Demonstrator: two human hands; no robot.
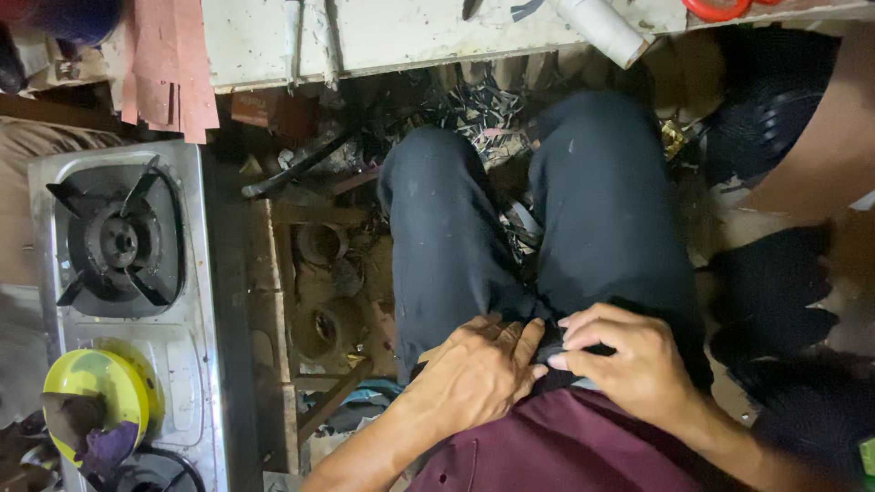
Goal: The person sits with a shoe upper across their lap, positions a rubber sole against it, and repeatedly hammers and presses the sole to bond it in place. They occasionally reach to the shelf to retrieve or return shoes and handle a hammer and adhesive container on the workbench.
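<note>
Seated, looking down at two knees in dark trousers [510,228] and a maroon shirt [565,446] at the bottom edge. Both hands meeting in the lap, over a small black piece [556,351], perhaps a strip of rubber or cloth; too dark to tell more. Left hand [478,369] lying knuckles up on the left thigh, fingers curled, fingertips touching the black piece; grip half closed, hard to tell whether actually pinching it. Right hand [629,360] just beside, fingers bent and closed around the same piece, thumb and forefinger pressing it from the right; grip closed on it. Black piece between the two hands, resting on the trousers near the waist.

To the left, a steel gas stove [196,301] with a black burner [118,241]; below it a yellow bowl [91,396] holding dark scraps. Between stove and knees, a cluttered wooden frame [319,301] with rusty round parts. At the top, a worn white surface [392,32] with a white tube [606,27] leaning at its edge and reddish sheets [169,68] hanging at the left. Dark strips and cuttings [474,114] scattered on the floor under the surface. At the right, black bulky shapes [775,292], unclear.
</note>
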